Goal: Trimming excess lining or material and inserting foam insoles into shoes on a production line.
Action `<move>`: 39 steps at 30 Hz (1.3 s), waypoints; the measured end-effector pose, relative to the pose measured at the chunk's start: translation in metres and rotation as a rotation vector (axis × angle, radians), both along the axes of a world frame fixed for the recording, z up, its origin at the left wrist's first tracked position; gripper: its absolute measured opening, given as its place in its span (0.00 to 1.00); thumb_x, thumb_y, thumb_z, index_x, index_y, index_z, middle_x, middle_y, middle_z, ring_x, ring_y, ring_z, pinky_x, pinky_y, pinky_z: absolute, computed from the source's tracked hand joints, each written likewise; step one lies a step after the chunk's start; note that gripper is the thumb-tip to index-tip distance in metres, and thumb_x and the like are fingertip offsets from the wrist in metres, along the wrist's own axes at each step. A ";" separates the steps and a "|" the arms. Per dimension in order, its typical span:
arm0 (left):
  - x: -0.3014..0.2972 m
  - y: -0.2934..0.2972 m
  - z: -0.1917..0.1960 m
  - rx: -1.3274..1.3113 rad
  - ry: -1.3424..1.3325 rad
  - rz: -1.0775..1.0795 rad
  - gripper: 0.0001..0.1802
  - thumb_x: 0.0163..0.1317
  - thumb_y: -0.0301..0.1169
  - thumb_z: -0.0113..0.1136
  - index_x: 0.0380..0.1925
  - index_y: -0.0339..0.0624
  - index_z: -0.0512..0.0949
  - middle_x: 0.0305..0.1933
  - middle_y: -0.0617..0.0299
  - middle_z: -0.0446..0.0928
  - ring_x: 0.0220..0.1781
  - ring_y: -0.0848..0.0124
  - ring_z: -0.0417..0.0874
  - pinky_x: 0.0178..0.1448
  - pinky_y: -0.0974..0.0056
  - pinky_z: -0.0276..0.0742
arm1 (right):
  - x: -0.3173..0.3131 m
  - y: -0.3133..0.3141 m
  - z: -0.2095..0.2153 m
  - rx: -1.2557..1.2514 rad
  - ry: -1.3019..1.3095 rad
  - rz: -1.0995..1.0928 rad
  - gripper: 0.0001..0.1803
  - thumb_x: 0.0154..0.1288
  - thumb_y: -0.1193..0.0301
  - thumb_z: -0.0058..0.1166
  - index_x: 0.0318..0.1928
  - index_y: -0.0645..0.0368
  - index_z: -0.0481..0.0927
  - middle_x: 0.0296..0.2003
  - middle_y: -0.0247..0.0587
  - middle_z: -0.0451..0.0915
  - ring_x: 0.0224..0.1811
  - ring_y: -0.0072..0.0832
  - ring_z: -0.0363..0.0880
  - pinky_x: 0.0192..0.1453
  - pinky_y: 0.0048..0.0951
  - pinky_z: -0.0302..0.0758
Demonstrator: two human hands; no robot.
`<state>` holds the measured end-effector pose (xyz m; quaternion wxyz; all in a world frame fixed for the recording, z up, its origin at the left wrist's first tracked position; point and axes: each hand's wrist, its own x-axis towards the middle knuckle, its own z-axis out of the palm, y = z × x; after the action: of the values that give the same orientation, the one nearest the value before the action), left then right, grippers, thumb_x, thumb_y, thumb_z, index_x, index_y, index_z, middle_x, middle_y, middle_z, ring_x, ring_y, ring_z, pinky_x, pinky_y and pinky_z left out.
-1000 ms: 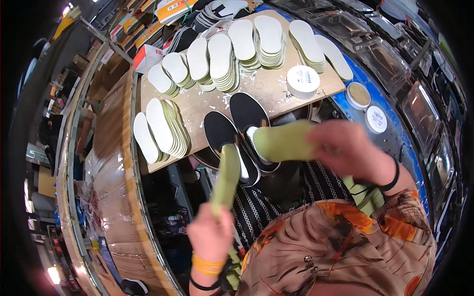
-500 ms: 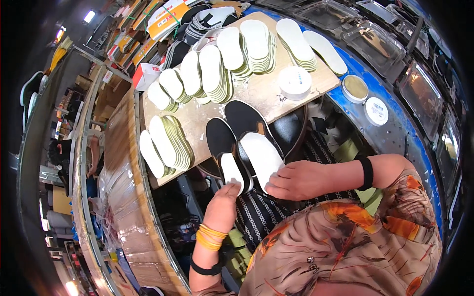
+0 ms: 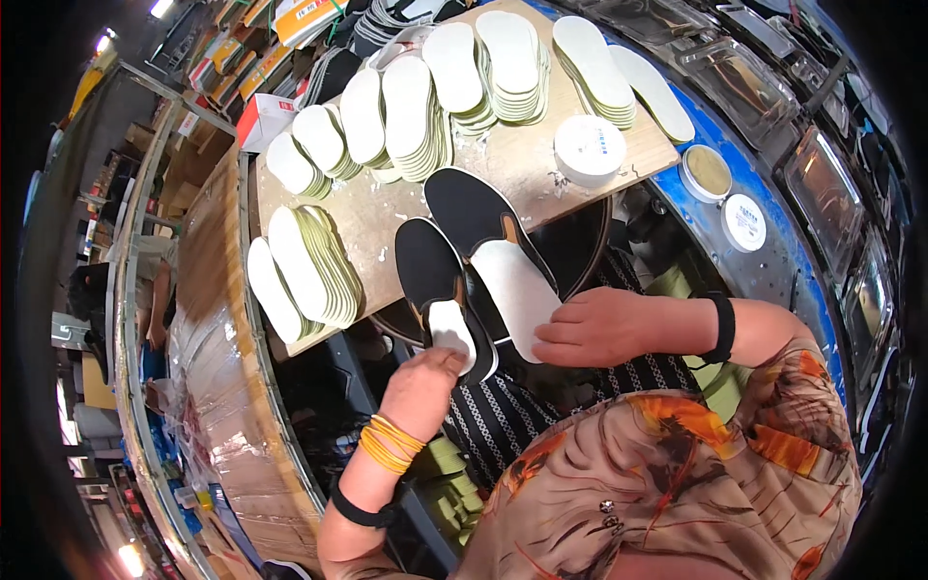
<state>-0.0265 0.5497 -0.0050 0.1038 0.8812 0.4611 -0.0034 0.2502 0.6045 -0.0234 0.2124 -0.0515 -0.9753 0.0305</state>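
Observation:
Two black slip-on shoes lie side by side, toes pointing away from me: a left shoe [image 3: 428,261] and a right shoe [image 3: 472,208], which reaches farther forward. Each has a white insole in its opening. My left hand [image 3: 422,389] pinches the heel end of the left insole [image 3: 450,329], its fingers closed there. The right insole [image 3: 509,290] has its front inside the shoe, while its heel end shows above the opening. Closed fingers of my right hand [image 3: 604,329] grip that heel end from the right. The thumbs are partly hidden.
Stacks of white insoles [image 3: 411,116] line the wooden board [image 3: 387,227] ahead, with more insoles [image 3: 304,261] at its left. A round white tub [image 3: 590,150] stands on the board's right. An open tub [image 3: 707,174] and a white lid [image 3: 741,222] rest on the blue-edged table.
The whole scene has shifted up and slightly left in view. My left hand has moved a little left at the heel, and my right hand keeps its place on the right insole.

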 end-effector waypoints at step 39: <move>0.058 0.050 -0.016 -0.113 0.506 -0.226 0.04 0.42 0.30 0.58 0.16 0.46 0.80 0.21 0.56 0.78 0.25 0.61 0.81 0.29 0.61 0.76 | 0.003 -0.009 -0.026 -0.197 0.137 -0.130 0.08 0.53 0.69 0.46 0.34 0.57 0.70 0.29 0.34 0.70 0.34 0.29 0.72 0.30 0.28 0.74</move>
<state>0.0315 0.5994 -0.0209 0.0332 0.8910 0.3702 -0.2607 0.2536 0.5950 -0.0490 0.2738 -0.1331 -0.9455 0.1159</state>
